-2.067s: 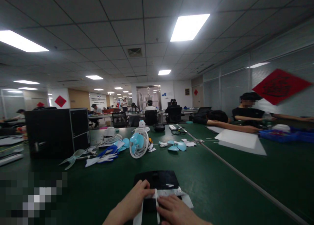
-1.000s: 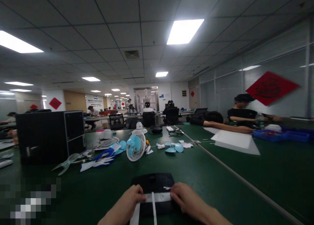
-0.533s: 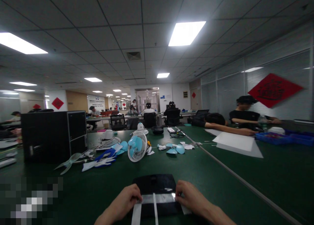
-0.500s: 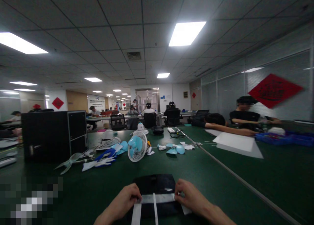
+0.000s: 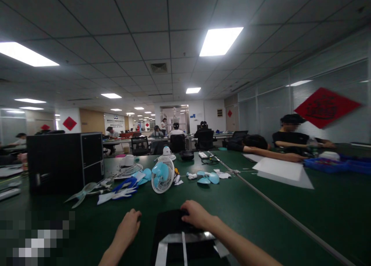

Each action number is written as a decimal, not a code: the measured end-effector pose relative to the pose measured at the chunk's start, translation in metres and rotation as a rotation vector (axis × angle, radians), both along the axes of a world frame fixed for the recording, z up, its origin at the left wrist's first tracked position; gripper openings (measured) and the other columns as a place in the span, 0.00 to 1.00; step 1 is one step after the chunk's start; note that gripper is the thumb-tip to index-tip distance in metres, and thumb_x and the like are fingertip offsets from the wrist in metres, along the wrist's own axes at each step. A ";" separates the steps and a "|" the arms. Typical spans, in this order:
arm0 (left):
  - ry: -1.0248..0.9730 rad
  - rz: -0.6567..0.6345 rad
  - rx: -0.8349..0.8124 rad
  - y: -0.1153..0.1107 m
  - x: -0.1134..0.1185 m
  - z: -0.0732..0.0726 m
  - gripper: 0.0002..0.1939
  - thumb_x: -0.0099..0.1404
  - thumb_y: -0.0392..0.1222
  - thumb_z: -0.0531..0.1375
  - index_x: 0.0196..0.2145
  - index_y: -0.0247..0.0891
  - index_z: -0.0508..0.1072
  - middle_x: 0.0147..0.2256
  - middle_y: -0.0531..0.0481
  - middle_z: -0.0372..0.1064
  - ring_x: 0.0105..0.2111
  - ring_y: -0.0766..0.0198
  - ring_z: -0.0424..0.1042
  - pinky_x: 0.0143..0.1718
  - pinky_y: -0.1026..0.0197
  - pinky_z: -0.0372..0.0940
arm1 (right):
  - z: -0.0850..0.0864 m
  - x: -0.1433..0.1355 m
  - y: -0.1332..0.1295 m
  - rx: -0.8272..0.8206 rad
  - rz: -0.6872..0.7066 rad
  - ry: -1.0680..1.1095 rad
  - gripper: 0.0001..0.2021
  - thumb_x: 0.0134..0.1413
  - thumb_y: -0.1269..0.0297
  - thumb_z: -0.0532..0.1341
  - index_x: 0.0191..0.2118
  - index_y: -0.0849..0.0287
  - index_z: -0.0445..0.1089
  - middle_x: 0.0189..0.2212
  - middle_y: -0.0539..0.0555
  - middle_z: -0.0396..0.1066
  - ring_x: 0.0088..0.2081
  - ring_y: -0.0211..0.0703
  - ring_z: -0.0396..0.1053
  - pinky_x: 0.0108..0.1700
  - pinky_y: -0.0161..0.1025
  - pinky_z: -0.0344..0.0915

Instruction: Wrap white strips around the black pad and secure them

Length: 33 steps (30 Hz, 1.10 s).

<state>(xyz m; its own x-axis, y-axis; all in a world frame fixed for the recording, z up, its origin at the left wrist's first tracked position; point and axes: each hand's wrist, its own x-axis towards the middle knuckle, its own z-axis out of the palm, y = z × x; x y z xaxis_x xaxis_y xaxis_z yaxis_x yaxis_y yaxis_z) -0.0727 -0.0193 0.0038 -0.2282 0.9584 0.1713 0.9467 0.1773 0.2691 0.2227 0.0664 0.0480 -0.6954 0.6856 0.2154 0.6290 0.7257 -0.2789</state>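
A flat black case-like object (image 5: 168,225) lies on the green table in front of me. A shiny silvery strip (image 5: 193,237) crosses it, with a pale ribbed strip (image 5: 161,254) at its left and a thin white strip (image 5: 184,248) down the middle. My right hand (image 5: 195,213) is closed at the object's far edge, its fingertips bent over the black surface. Left of the object, apart from it, my left hand (image 5: 129,225) has curled fingers; whatever they may hold is hidden. A whitish flap (image 5: 222,250) shows beneath my right forearm.
Beyond my hands stand a small white fan with blue blades (image 5: 162,176), blue-and-white gloves (image 5: 121,190) and loose blue fan blades (image 5: 207,177). A black computer tower (image 5: 58,163) is at left. White sheets (image 5: 281,169) and a blue tray (image 5: 326,164) lie near co-workers at right.
Both hands have left the ends of the silvery strip. My left hand moved left, off the black object; my right hand moved up and left to its far edge.
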 end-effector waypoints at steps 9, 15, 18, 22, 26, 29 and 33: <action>0.031 -0.004 -0.045 -0.005 0.001 0.008 0.20 0.63 0.40 0.50 0.50 0.36 0.71 0.50 0.42 0.68 0.50 0.54 0.68 0.51 0.55 0.63 | -0.003 0.010 0.011 -0.003 0.006 0.033 0.12 0.52 0.66 0.63 0.43 0.59 0.78 0.40 0.57 0.77 0.43 0.47 0.72 0.44 0.34 0.64; 0.028 -0.013 -0.087 -0.005 -0.001 0.006 0.22 0.64 0.42 0.51 0.54 0.35 0.69 0.53 0.41 0.66 0.53 0.53 0.66 0.53 0.55 0.62 | 0.013 0.079 0.020 -0.008 -0.133 0.156 0.13 0.54 0.65 0.58 0.40 0.62 0.79 0.38 0.58 0.78 0.39 0.45 0.73 0.40 0.36 0.63; 0.017 -0.023 -0.104 -0.007 0.002 0.009 0.21 0.64 0.42 0.51 0.53 0.35 0.69 0.53 0.41 0.66 0.53 0.54 0.67 0.52 0.56 0.63 | 0.023 0.133 0.020 0.004 -0.261 0.171 0.14 0.54 0.63 0.56 0.37 0.61 0.79 0.34 0.56 0.78 0.36 0.45 0.72 0.38 0.36 0.63; 0.014 -0.032 -0.101 -0.006 0.003 0.011 0.20 0.64 0.42 0.52 0.52 0.35 0.71 0.52 0.41 0.67 0.52 0.53 0.67 0.51 0.55 0.64 | 0.031 0.216 0.016 -0.006 -0.505 0.158 0.15 0.54 0.61 0.56 0.36 0.62 0.79 0.35 0.57 0.79 0.37 0.48 0.74 0.38 0.38 0.63; -0.003 -0.034 -0.105 -0.003 0.000 0.006 0.20 0.63 0.42 0.53 0.50 0.37 0.72 0.51 0.41 0.67 0.50 0.52 0.68 0.48 0.54 0.66 | 0.027 0.297 0.013 -0.013 -0.755 0.177 0.13 0.51 0.61 0.57 0.32 0.61 0.79 0.36 0.61 0.78 0.40 0.55 0.74 0.40 0.42 0.65; 0.003 -0.030 -0.092 -0.003 0.001 0.006 0.20 0.63 0.42 0.52 0.50 0.36 0.71 0.51 0.41 0.67 0.50 0.53 0.68 0.48 0.54 0.66 | 0.016 0.342 0.016 -0.030 -0.867 0.211 0.12 0.48 0.59 0.59 0.28 0.60 0.78 0.35 0.62 0.78 0.39 0.59 0.74 0.38 0.44 0.67; 0.009 -0.034 -0.097 -0.006 0.004 0.010 0.21 0.62 0.42 0.51 0.50 0.36 0.72 0.51 0.41 0.67 0.50 0.53 0.68 0.49 0.54 0.65 | -0.002 0.368 0.018 -0.042 -0.928 0.211 0.13 0.47 0.59 0.57 0.28 0.60 0.77 0.34 0.63 0.78 0.38 0.60 0.74 0.37 0.46 0.67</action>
